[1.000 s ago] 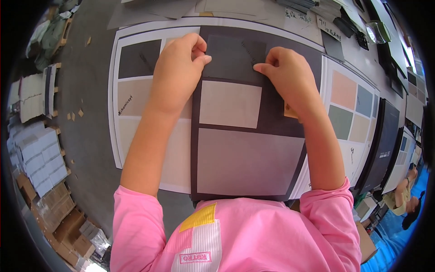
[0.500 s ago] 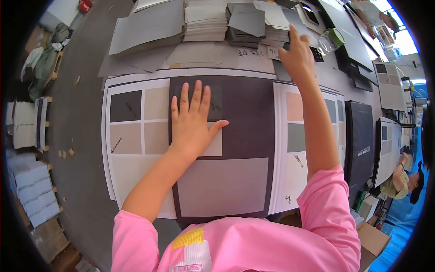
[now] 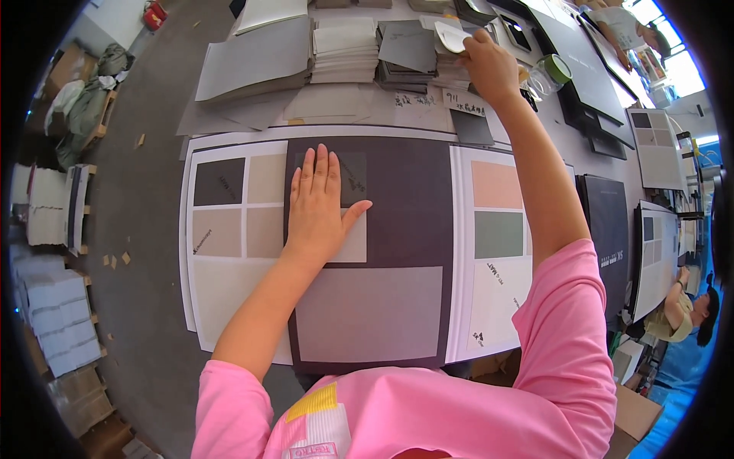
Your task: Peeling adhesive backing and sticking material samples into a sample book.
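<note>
My left hand (image 3: pixel 319 210) lies flat, fingers stretched, on the dark middle panel (image 3: pixel 409 199) of a large sample board. Under and beside it are a dark swatch (image 3: pixel 354 172) and a pale swatch (image 3: pixel 355 243); a big grey-mauve swatch (image 3: pixel 371 314) fills the panel's near part. My right hand (image 3: pixel 493 70) reaches to the far side of the table, its fingers pinched on the edge of a white sample card (image 3: pixel 451 37). That card is tilted up over a stack of cards (image 3: pixel 451 70).
Further stacks of pale cards (image 3: pixel 344 50) and dark grey cards (image 3: pixel 413 46) line the far side. Near my right hand stand a green-lidded clear jar (image 3: pixel 556 70) and a phone (image 3: pixel 516 34). At right are a black folder (image 3: pixel 604 237) and a person (image 3: pixel 677 314).
My right hand has come down onto the far stack, its extended fingers closing on a white card and lifting its edge. My left hand stays flat on the dark panel.
</note>
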### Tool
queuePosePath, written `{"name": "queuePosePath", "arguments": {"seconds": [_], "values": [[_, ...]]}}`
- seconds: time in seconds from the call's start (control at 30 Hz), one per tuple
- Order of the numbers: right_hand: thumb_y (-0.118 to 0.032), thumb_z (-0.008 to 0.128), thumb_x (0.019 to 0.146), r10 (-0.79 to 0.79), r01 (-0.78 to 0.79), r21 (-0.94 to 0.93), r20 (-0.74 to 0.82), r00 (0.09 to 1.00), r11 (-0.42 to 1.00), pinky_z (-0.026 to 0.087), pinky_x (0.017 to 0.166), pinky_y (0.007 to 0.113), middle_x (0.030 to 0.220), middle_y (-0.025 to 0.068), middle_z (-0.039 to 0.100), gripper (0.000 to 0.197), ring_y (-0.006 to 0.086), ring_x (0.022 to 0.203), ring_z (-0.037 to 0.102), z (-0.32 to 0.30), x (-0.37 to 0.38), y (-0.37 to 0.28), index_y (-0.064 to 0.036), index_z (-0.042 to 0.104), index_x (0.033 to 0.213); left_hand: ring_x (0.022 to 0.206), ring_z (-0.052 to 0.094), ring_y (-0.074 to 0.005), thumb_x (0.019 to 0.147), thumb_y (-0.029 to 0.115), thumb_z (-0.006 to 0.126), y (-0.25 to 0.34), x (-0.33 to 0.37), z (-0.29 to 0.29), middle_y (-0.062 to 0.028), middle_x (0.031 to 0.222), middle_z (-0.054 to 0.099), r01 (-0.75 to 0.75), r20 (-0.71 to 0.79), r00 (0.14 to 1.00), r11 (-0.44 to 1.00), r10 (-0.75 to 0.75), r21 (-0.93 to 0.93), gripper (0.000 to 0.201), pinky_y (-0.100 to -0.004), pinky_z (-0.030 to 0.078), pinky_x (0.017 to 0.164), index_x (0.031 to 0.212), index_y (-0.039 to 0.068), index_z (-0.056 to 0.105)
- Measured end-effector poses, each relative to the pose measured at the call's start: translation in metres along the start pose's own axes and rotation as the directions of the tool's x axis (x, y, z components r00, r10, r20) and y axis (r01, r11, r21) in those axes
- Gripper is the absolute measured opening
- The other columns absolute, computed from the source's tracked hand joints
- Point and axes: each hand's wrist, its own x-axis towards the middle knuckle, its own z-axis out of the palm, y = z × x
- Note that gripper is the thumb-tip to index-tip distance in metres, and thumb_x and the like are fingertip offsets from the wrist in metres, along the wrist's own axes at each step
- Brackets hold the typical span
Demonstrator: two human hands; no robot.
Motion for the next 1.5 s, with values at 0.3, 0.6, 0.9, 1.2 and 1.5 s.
{"name": "queuePosePath", "arguments": {"seconds": [0.3, 0.6, 0.9, 1.2, 1.5], "values": [[-0.013, 0.062, 0.088, 0.135, -0.121, 0.076, -0.210, 0.968, 0.990, 0.053, 0.071, 0.041, 0.092, 0.0078, 0.066, 0.009, 0.0297, 0.084, 0.069, -0.060, -0.030, -0.001, -0.0085, 0.071, 0.089, 0.150, 0.023, -0.0341, 0.092, 0.034, 0.069, 0.019, 0.001, -0.020, -0.0196, 0.156, 0.037, -0.001, -0.093, 0.994, 0.857, -0.055, -0.515, 0.065, -0.0462, 0.020, 0.121, 0.143, 0.000, 0.048], [-0.023, 0.064, 0.097, -0.252, -0.576, 0.259, 0.710, 0.658, -0.775, 0.032, 0.040, 0.024, 0.065, 0.0004, 0.056, 0.019, 0.0073, 0.044, 0.043, -0.131, -0.193, -0.142, -0.0092, 0.055, 0.086, 0.134, 0.042, -0.0265, 0.079, 0.025, 0.084, 0.095, -0.001, -0.069, -0.0148, 0.155, 0.024, -0.164, -0.134, 0.985, -0.360, -0.107, -0.919, 0.129, -0.0412, 0.043, 0.106, 0.158, 0.026, -0.017], [-0.008, 0.072, 0.090, 0.058, -0.449, 0.869, 0.469, 0.881, -0.209, 0.037, 0.050, 0.020, 0.076, -0.0029, 0.055, 0.017, 0.0012, 0.059, 0.047, -0.163, -0.223, -0.147, -0.0026, 0.060, 0.103, 0.135, 0.042, -0.0423, 0.076, 0.022, 0.081, 0.098, -0.055, -0.089, -0.0210, 0.157, 0.011, 0.131, 0.244, 0.963, 0.597, 0.112, -0.791, 0.096, -0.0453, 0.053, 0.098, 0.153, 0.019, 0.024], [-0.011, 0.072, 0.092, -0.056, -0.472, 0.717, 0.521, 0.852, -0.512, 0.042, 0.049, 0.018, 0.071, 0.0003, 0.060, 0.016, 0.0041, 0.056, 0.055, -0.159, -0.227, -0.165, -0.0001, 0.060, 0.090, 0.131, 0.048, -0.0356, 0.081, 0.014, 0.073, 0.108, -0.069, -0.076, -0.0203, 0.150, 0.031, 0.132, 0.175, 0.962, 0.203, 0.209, -0.970, 0.099, -0.0418, 0.050, 0.099, 0.156, 0.017, 0.010], [-0.010, 0.071, 0.093, -0.111, -0.485, 0.663, 0.523, 0.845, -0.571, 0.044, 0.047, 0.019, 0.074, 0.0015, 0.062, 0.014, 0.0057, 0.056, 0.057, -0.155, -0.233, -0.164, -0.0022, 0.060, 0.088, 0.108, 0.061, -0.0263, 0.080, 0.002, 0.059, 0.115, -0.070, -0.092, -0.0156, 0.130, 0.046, 0.361, 0.323, 0.907, -0.104, 0.270, -0.927, 0.093, -0.0374, 0.051, 0.093, 0.157, 0.015, 0.008]]}}
